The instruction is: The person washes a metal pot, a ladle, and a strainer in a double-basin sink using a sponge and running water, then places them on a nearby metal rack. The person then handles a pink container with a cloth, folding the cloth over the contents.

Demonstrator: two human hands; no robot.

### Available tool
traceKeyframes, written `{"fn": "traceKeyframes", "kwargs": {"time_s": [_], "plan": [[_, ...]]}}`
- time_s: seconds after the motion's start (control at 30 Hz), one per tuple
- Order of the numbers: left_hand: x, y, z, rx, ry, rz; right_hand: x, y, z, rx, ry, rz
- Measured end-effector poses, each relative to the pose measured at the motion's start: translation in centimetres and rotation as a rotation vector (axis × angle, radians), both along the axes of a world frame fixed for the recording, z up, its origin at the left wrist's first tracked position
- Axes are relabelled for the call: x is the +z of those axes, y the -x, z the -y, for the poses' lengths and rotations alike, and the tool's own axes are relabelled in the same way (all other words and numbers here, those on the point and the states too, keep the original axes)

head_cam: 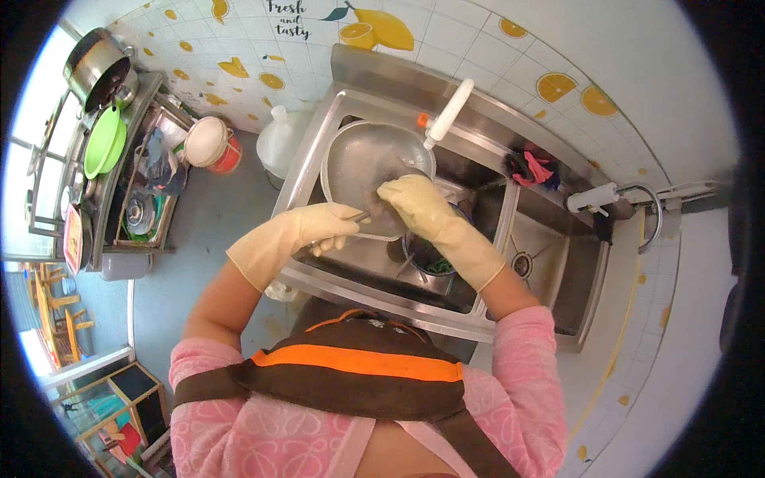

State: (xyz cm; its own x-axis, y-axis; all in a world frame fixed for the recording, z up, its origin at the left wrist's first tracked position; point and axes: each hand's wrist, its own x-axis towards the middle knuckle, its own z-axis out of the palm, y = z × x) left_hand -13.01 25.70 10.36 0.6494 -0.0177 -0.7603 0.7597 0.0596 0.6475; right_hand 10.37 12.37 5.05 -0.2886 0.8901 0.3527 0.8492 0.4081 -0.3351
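Observation:
My left hand (331, 226), in a cream rubber glove, is closed around a narrow dark metal handle (360, 216) at the near left of a large round metal pan or strainer (358, 161). The round vessel lies tilted over the left sink basin, its pale rim facing up. Inside it rests my right hand (412, 200), gloved alike, with curled fingers against the near right inner side. Whatever may be under those fingers is hidden. Partly below my right forearm, a dark pot with a blue rim (431, 260) stands in the basin and holds some green leaves.
A white-sleeved faucet (449, 113) reaches over the left basin. The right basin (541, 245) shows a drain. Pink and dark cloths (532, 167) hang on the sink's back ledge. A white jug (285, 140) and a red bucket (226, 154) stand left, near a shelf with a green basin (104, 142).

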Motion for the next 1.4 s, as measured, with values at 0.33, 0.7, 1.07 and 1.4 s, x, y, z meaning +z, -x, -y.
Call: {"fn": "traceKeyframes", "kwargs": {"time_s": [0.33,0.7,1.07,1.4], "plan": [[4.7,-3.9,0.3,-0.58,-0.605,-0.013,5.4,1.4,-4.5,0.083,1.018,0.531],[5.6,-3.1,0.1,-0.497,-0.675,0.126,4.8,-0.9,-5.4,0.095,0.972,0.46],[5.9,-1.3,-0.7,-0.251,-0.404,0.042,6.4,-3.0,-4.0,-0.066,0.932,-0.064],[3.0,2.2,2.4,0.291,0.113,0.072,-2.4,-4.3,1.3,-0.704,0.545,-1.087]]}}
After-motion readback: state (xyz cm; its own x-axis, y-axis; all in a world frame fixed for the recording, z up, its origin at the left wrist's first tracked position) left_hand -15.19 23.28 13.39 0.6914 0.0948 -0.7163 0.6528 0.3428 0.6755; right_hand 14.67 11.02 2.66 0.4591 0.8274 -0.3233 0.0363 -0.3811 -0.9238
